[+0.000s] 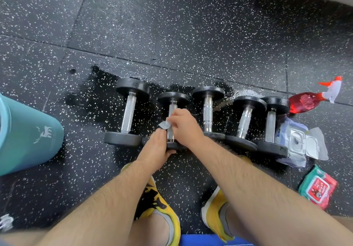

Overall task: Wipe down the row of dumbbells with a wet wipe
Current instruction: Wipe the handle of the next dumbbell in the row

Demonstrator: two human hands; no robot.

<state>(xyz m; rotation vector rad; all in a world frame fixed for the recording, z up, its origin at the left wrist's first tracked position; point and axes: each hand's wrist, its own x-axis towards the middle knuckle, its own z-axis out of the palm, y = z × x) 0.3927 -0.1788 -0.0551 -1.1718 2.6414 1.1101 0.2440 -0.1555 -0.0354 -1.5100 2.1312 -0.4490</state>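
Observation:
Several black dumbbells with chrome handles lie side by side on the speckled rubber floor. My right hand (183, 126) presses a small wet wipe (164, 125) against the chrome handle of the second dumbbell from the left (172, 100). My left hand (156, 150) grips that dumbbell's near head and mostly hides it. The leftmost dumbbell (129, 112) lies free beside them. To the right lie the third dumbbell (207, 110), the fourth dumbbell (245, 119) and the rightmost dumbbell (272, 123).
A red spray bottle (309, 101) lies at the row's far right end. An open white wipes pack (298, 142) and a red-green wipes pack (318, 187) lie on the right. A teal tumbler (28, 136) stands at left. The floor around the dumbbells is wet. My yellow shoes (158, 205) are below.

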